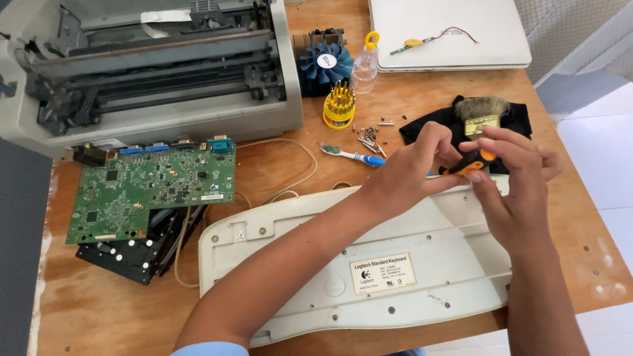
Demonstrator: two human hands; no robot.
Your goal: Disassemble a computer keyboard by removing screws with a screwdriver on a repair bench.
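Underneath, cream keyboard (369, 264) face-down, orange-and-black screwdriver (471, 163) above.

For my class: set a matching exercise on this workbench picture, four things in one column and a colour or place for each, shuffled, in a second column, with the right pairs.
Things:
1. circuit board
2. keyboard
3. toothbrush
4. screwdriver

Descriptions:
A. held in both hands, orange and black
B. green, left of the keyboard
C. lying beside loose screws
D. cream, underside up

Pairs: 1-B, 2-D, 3-C, 4-A
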